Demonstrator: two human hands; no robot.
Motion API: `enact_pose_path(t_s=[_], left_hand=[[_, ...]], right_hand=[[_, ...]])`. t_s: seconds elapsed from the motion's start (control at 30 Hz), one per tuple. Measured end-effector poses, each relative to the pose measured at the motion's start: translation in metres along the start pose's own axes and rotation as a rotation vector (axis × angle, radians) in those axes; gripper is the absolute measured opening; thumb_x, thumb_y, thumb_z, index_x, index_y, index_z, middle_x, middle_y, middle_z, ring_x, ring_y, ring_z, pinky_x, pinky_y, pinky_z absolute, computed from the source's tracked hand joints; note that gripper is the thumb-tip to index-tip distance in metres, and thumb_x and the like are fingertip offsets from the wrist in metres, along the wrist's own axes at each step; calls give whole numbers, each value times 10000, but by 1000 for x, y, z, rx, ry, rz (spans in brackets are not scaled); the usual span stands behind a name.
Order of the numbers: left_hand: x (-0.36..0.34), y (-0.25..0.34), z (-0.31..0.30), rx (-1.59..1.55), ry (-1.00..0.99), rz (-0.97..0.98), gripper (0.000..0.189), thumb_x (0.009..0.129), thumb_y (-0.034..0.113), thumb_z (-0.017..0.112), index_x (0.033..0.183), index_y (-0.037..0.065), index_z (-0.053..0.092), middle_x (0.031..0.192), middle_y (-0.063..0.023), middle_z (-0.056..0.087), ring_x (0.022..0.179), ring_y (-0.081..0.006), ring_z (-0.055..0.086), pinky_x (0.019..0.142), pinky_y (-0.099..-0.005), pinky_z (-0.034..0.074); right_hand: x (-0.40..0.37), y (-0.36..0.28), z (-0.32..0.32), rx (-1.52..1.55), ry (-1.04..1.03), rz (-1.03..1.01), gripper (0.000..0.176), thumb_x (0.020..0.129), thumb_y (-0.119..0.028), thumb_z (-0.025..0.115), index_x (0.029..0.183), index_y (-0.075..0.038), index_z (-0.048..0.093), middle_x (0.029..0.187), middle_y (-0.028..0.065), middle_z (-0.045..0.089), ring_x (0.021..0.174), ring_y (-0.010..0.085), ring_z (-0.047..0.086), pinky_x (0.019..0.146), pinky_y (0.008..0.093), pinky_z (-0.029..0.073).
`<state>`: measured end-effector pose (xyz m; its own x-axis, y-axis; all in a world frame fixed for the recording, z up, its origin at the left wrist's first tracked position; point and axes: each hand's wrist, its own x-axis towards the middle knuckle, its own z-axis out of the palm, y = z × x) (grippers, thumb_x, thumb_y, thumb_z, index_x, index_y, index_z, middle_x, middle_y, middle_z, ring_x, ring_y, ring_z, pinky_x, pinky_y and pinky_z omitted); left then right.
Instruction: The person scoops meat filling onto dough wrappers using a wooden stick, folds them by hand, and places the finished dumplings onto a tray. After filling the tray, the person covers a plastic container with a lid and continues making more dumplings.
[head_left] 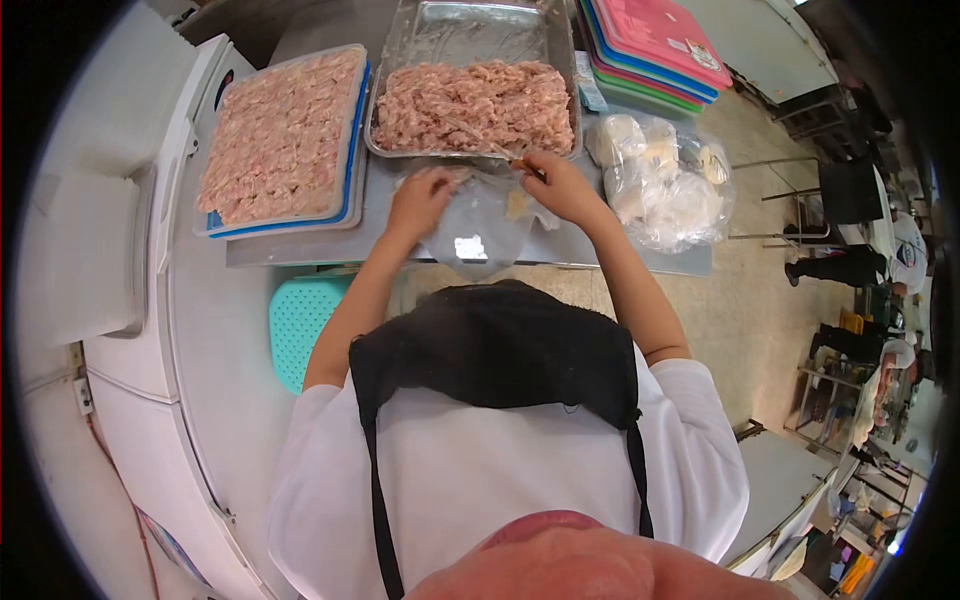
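Observation:
A metal tray (470,32) holds a mound of ground meat (475,105) in its near half. Just below its front edge, my left hand (425,198) has its fingers curled beside a clear plastic sheet (478,235); what they hold is too small to make out. My right hand (552,182) is closed on a thin brown utensil (520,165) at the tray's front edge. Small pale pieces lie on the plastic between the hands. To the right sits a clear bag of white round wrappers (660,180).
At the left, a lidless-looking container (285,135) is filled with portioned meat. Stacked coloured lids (660,50) stand at the back right. A turquoise stool (303,325) is under the table's left side. People (850,268) are far off at the right.

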<state>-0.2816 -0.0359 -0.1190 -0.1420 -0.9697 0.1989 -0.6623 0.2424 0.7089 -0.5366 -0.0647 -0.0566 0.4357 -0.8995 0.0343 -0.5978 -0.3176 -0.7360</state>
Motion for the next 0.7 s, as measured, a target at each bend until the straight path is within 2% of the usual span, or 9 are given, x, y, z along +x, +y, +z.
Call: enact_pose_path(t_s=[0.13, 0.23, 0.27, 0.37, 0.4, 0.5, 0.6, 0.67, 0.7], left_hand=[[-5, 2, -22, -253, 231, -190, 181, 867, 198, 579, 946, 50, 645, 831, -72, 630, 855, -225, 605, 771, -314, 469], [-3, -18, -24, -753, 407, -435, 195, 894, 175, 543, 1014, 38, 614, 920, -71, 640, 891, -198, 608, 783, -288, 472], [-5, -20, -21, -1189, 490, -462, 242, 902, 161, 528, 1094, 16, 561, 1009, -72, 619, 905, -196, 603, 807, -295, 478], [-3, -3, -34, -1480, 489, -557, 259, 909, 149, 508, 1121, 3, 530, 1049, -75, 592, 919, -167, 591, 829, -293, 478], [-2, 18, -42, -1520, 459, -631, 247, 930, 178, 494, 1108, 13, 537, 1015, -57, 583, 917, -145, 565, 827, -287, 462], [-8, -15, -22, -832, 391, -493, 251, 949, 209, 474, 1108, 25, 538, 1015, -61, 583, 927, -151, 552, 832, -280, 442], [-12, -17, -11, -741, 495, -482, 242, 951, 214, 466, 1100, 37, 539, 1013, -54, 579, 927, -148, 537, 822, -268, 428], [-14, 0, -12, -832, 656, -483, 215, 932, 181, 491, 1081, 34, 536, 1008, -56, 585, 918, -153, 550, 811, -280, 437], [-16, 9, -10, -875, 737, -479, 202, 922, 165, 503, 1072, 32, 535, 1006, -57, 588, 914, -155, 556, 805, -286, 441]], right_hand=[[2, -6, -27, 152, -49, 36, 211, 864, -165, 595, 983, 10, 590, 860, 138, 601, 768, 275, 592, 695, 355, 459], [6, -3, -49, -56, -1, -160, 218, 876, -170, 593, 997, 11, 602, 902, 165, 609, 797, 317, 594, 707, 373, 464], [8, 4, -54, -112, 11, -186, 219, 881, -180, 590, 994, 6, 610, 904, 172, 611, 801, 328, 595, 706, 381, 465], [18, 18, -70, -240, 4, -218, 224, 891, -207, 584, 979, -8, 636, 903, 188, 621, 808, 352, 601, 703, 401, 470], [22, 14, -80, -257, -28, -195, 223, 890, -213, 585, 970, -13, 645, 897, 189, 625, 808, 354, 605, 700, 405, 471], [30, 11, -89, -247, -75, -212, 224, 883, -228, 602, 940, -19, 658, 855, 179, 631, 779, 344, 611, 687, 402, 473], [28, 3, -76, -84, -136, -263, 230, 876, -244, 620, 923, -22, 659, 823, 166, 628, 740, 311, 609, 667, 382, 470], [23, 0, -57, 61, -253, -268, 248, 886, -257, 619, 931, -15, 646, 768, 123, 606, 701, 215, 571, 657, 333, 451], [21, 4, -43, 144, -280, -238, 265, 887, -272, 611, 922, -11, 640, 757, 140, 600, 698, 227, 573, 650, 342, 448]])
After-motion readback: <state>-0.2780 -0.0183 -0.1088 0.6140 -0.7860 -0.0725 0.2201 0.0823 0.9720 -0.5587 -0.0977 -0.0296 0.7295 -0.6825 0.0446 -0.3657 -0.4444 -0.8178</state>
